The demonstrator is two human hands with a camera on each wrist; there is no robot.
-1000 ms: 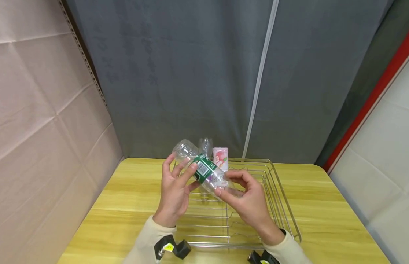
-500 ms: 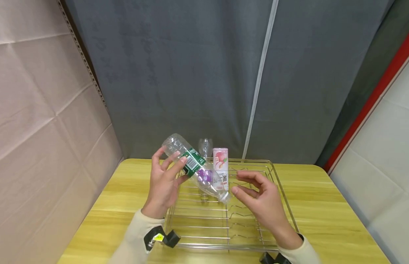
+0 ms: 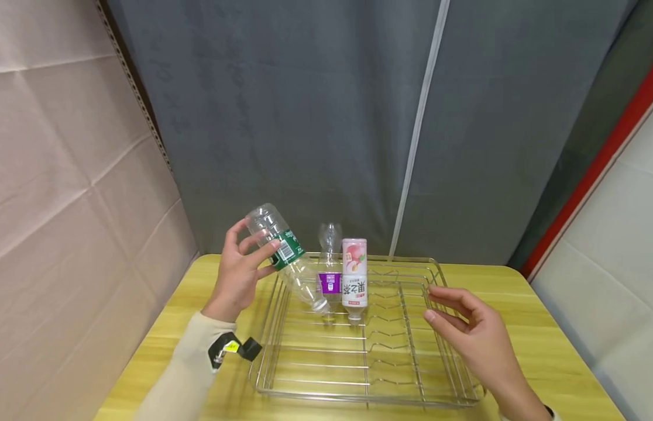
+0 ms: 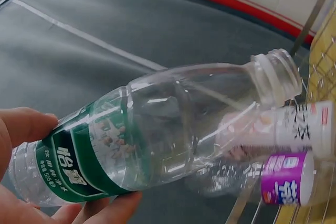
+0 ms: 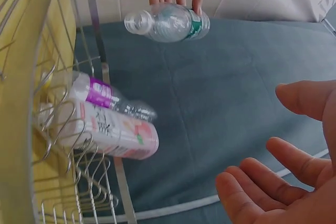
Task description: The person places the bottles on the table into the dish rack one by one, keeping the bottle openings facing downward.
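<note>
My left hand grips a clear plastic bottle with a green label, tilted mouth-down over the left side of a wire rack. The left wrist view shows its capless, threaded neck. Fingers and thumb wrap its base half. Neck down in the back of the rack stand a clear bottle with a purple label and a pink-and-white bottle, side by side. My right hand hovers over the rack's right edge, fingers loosely bent, holding nothing.
The wire rack sits on a yellow wood-grain table. A grey curtain hangs behind it. Pale cloth walls stand at both sides, with a red strip along the right one.
My right hand has let go of the green-label bottle and moved off to the right. My left hand has carried it leftward, its neck now pointing more steeply down.
</note>
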